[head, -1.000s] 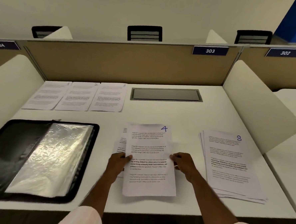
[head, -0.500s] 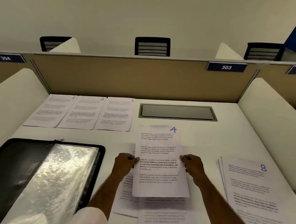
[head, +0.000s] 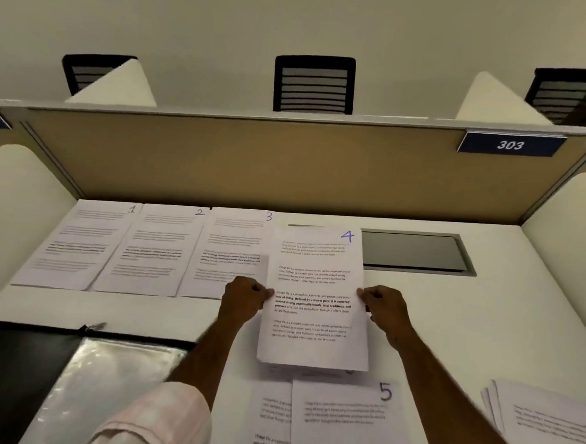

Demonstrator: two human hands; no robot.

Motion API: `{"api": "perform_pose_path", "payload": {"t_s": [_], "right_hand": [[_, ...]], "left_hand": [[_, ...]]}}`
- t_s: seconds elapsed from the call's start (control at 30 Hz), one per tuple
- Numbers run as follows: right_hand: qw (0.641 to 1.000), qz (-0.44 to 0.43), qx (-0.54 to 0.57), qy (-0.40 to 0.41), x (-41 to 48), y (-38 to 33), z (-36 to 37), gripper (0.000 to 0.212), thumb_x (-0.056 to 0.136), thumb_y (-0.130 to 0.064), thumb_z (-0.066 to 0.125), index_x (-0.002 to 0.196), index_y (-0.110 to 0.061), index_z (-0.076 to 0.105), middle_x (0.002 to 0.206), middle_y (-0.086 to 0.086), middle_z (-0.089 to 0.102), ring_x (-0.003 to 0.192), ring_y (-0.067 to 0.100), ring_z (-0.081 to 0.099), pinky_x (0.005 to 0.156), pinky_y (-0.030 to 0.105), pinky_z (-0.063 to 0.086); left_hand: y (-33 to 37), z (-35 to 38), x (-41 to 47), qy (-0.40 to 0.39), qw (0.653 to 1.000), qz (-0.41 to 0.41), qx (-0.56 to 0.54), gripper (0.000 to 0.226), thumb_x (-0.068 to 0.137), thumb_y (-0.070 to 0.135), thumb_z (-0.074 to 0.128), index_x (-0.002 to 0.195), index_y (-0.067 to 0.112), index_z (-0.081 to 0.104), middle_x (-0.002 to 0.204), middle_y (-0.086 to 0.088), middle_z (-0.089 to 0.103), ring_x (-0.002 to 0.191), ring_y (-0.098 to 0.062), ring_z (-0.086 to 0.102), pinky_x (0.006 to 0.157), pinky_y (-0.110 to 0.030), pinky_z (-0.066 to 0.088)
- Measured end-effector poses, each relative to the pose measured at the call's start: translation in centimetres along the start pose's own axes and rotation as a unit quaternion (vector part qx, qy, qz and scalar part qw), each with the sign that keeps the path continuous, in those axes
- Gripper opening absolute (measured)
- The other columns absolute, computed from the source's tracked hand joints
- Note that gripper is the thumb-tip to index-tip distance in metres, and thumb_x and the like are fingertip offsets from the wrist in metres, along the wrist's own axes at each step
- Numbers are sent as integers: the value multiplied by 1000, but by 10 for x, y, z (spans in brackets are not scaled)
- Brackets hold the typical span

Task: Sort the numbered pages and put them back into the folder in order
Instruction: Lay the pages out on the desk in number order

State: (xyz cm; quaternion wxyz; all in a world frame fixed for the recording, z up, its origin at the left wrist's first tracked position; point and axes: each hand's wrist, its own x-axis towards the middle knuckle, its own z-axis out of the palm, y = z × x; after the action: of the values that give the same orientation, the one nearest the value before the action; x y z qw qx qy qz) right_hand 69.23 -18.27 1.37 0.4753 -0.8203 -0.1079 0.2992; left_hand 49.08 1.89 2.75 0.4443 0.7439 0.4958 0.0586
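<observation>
- I see the white printed sheet marked 4 [head: 314, 298] pinched at mid-height, with the left hand [head: 245, 299] curled on its left edge and the right hand [head: 384, 311] curled on its right edge.
- Its left edge meets the flat white sheet marked 3 [head: 235, 252]; its top right corner overlaps the grey recessed hatch [head: 416, 251].
- Bare white desk [head: 501, 320] lies open to the right.
- The black zip folder [head: 11, 376] with glossy clear sleeves lies open at lower left.
</observation>
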Motion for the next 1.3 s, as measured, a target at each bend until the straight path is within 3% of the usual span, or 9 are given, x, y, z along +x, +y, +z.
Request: {"api": "perform_pose_path", "payload": {"t_s": [0.2,0.3,0.4,0.5,0.6,0.77,1.07,1.3], "right_hand": [[1000,11,-19,20,75,-16,27,22,89,-28,68,84,-7,70,87,6,72,78,23,65,65,33,49],[999,13,-33,27,108,-18,38,22,89,-27,69,86,-5,69,88,7,71,80,24,65,69,36,52],[998,5,-56,38,129,-19,46,23,89,-28,68,90,-6,71,90,7,71,80,22,64,66,29,47],[996,1,-75,47,144,-20,52,24,90,-30,67,92,-7,71,92,5,71,84,23,66,70,30,50],[995,-2,-91,48,149,-18,56,26,91,-30,66,96,-5,70,95,6,71,87,25,66,75,31,51],[992,-5,-109,68,150,-16,60,27,91,-31,66,98,-5,70,98,9,71,88,26,65,80,35,54],[987,-4,-138,88,148,-12,62,27,93,-29,63,95,-3,69,94,8,69,78,20,59,70,26,41],[986,-1,-131,107,147,-10,59,36,94,-35,62,88,0,67,79,5,63,72,20,56,67,26,41]], "left_hand": [[9,2,86,14,1000,-18,9,24,80,33,79,67,16,69,74,-2,72,72,-20,69,81,-35,56],[11,9,124,20,999,-13,42,26,81,38,77,79,12,73,83,-5,74,74,-22,69,79,-34,56],[10,18,149,24,997,-19,66,30,80,39,77,86,10,75,87,-5,73,74,-20,65,74,-30,51],[8,24,166,26,996,-35,77,35,79,39,79,92,7,75,92,-7,73,79,-22,64,77,-31,50],[4,28,171,31,995,-48,84,34,77,39,80,91,8,75,94,-8,73,88,-28,68,84,-37,54],[1,35,170,43,994,-43,86,32,76,41,80,85,10,75,91,-8,74,86,-28,68,85,-42,56],[2,39,166,65,993,-50,80,33,74,42,82,80,12,72,85,-6,72,81,-26,67,75,-33,52],[1,36,160,82,990,-52,107,38,73,49,80,82,12,72,85,-3,71,82,-25,67,76,-36,53]]}}
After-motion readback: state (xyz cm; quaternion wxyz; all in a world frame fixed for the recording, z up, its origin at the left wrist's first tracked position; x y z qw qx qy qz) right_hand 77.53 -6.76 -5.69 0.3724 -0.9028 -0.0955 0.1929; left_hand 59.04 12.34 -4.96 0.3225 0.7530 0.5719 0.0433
